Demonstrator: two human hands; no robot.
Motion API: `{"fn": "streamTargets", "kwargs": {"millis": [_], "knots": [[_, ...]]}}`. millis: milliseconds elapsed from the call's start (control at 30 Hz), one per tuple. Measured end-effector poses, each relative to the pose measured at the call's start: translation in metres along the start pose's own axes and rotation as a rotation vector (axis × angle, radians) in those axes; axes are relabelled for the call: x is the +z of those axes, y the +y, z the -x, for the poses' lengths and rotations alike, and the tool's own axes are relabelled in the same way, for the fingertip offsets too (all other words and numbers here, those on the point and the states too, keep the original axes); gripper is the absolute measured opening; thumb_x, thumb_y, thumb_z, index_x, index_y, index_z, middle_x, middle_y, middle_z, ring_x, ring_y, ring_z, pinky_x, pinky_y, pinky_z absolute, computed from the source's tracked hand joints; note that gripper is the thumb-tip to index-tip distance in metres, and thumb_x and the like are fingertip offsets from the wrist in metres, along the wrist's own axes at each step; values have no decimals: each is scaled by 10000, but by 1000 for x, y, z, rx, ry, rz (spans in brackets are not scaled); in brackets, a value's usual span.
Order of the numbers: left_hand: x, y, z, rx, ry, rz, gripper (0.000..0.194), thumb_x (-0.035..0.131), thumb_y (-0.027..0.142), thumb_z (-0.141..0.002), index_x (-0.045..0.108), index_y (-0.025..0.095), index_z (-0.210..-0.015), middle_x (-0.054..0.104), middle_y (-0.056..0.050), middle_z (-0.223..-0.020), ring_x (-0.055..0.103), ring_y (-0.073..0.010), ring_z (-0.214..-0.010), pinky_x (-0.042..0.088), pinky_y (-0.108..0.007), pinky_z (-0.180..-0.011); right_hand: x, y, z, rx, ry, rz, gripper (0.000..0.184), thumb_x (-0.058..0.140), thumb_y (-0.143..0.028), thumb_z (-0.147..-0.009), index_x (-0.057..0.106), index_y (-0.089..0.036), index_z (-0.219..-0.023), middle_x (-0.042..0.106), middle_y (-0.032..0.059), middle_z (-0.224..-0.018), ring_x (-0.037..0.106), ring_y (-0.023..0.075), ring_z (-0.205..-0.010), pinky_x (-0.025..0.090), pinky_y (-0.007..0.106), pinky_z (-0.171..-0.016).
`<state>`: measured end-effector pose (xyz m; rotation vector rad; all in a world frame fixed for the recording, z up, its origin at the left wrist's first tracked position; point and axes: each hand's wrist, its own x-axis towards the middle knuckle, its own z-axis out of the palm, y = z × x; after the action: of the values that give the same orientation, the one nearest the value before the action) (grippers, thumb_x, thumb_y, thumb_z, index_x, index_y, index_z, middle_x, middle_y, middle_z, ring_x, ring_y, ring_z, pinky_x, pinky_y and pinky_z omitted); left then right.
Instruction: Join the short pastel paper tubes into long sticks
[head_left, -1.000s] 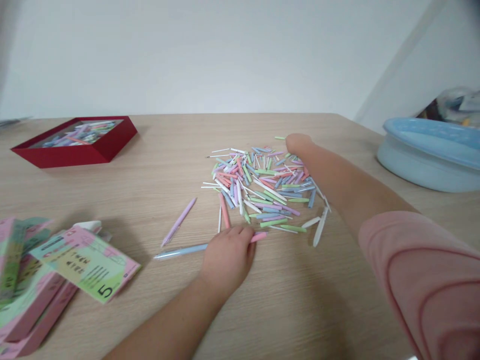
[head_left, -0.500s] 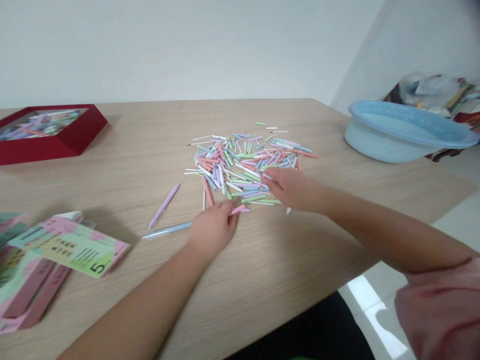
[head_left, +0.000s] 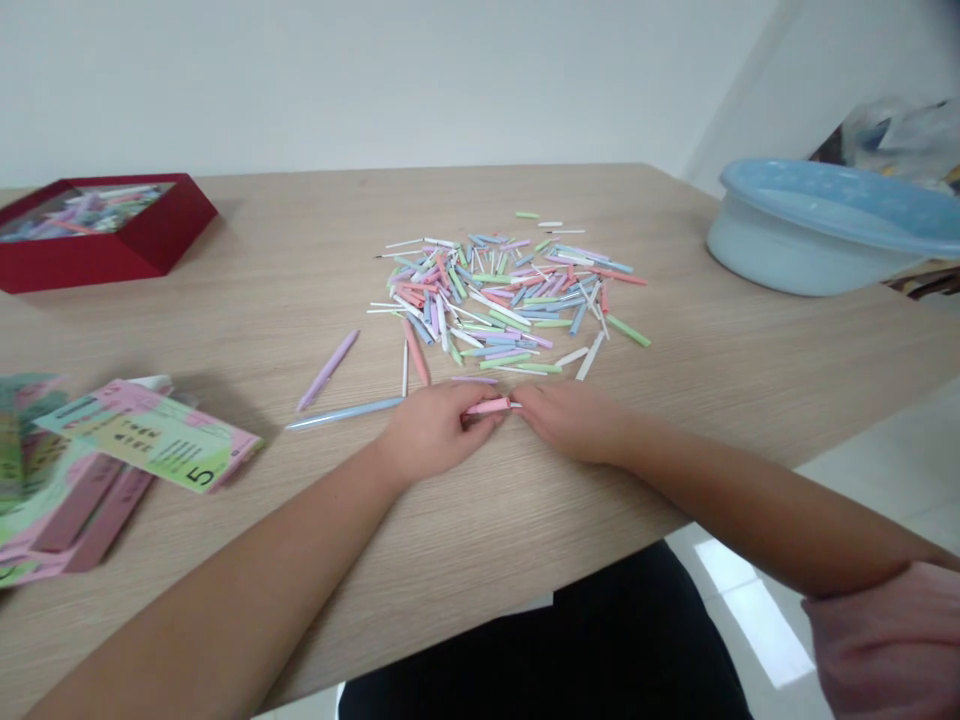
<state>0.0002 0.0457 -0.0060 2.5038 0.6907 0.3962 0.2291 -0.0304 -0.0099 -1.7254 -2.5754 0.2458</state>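
From the far pile of multicoloured plastic pen parts [head_left: 492,279], the right hand [head_left: 568,420] has been drawn nearer, a thin whitish stick [head_left: 516,405] apparently pinched in it. Near centre, a pink plastic tube [head_left: 491,406] is gripped by the left hand [head_left: 431,430]; the pieces now seem aligned.

The left hand [head_left: 435,430] grips a pink tube [head_left: 491,406] just above the table [head_left: 600,540], its end facing right. The right hand [head_left: 562,415] pinches a thin white stick [head_left: 515,405] at that end — how far in it sits, if at all, is too small to tell. Beyond both hands spreads a pile [head_left: 502,310] of coloured tubes and white sticks. A blue pen [head_left: 345,413] runs up to the left hand, a purple pen [head_left: 328,370] lying near it. Farther left — packs [head_left: 150,435] and a filled red box [head_left: 82,260]; at far right, a blue basin [head_left: 795,250].
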Motion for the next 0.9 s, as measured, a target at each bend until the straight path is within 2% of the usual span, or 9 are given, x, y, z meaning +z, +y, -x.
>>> {"fn": "streamTargets", "kwargs": {"millis": [400, 567, 700, 833, 900], "knots": [[3, -7, -3, 5, 1, 71, 211, 585, 338, -1021, 750, 215, -978, 732, -1, -880, 672, -158, -836, 440, -245, -731, 0, -1, -4, -48, 24, -12, 262, 407, -308, -1086, 631, -172, -1083, 753, 123, -1007, 699, 264, -884, 410, 332, -716], [3, -6, -4, -7, -13, 109, 192, 597, 334, -1003, 746, 215, -982, 715, 10, -871, 651, -152, -820, 425, -247, -724, 1, 2, -6, -62, 28, -44, 283, 394, -321, -1096, 628, -162, -1108, 756, 128, -1035, 706, 268, -915, 428, 341, -749], [4, -10, -3, -71, 36, 135, 163, 584, 304, -959, 691, 192, -1010, 631, 18, -807, 573, -150, -728, 399, -260, -672, -3, 3, -6, -71, 21, -110, 286, 386, -327, -1108, 624, -184, -1178, 756, 123, -1138, 708, 263, -994, 446, 344, -800], [2, -18, 1, -62, 69, 173, 275, 568, 226, -873, 590, 192, -1145, 546, 23, -842, 511, -158, -724, 393, -276, -663, -8, 5, -2, -3, -6, -83, 321, 356, -365, -1123, 621, -189, -1076, 759, 103, -1023, 714, 252, -913, 423, 326, -734], [0, -18, 3, -31, 59, 188, 260, 532, 207, -863, 550, 199, -1123, 537, 14, -872, 508, -168, -754, 393, -287, -677, -8, 7, -1, 12, -5, 1, 311, 362, -358, -1122, 617, -188, -1076, 757, 97, -998, 714, 251, -868, 397, 322, -689]]}}
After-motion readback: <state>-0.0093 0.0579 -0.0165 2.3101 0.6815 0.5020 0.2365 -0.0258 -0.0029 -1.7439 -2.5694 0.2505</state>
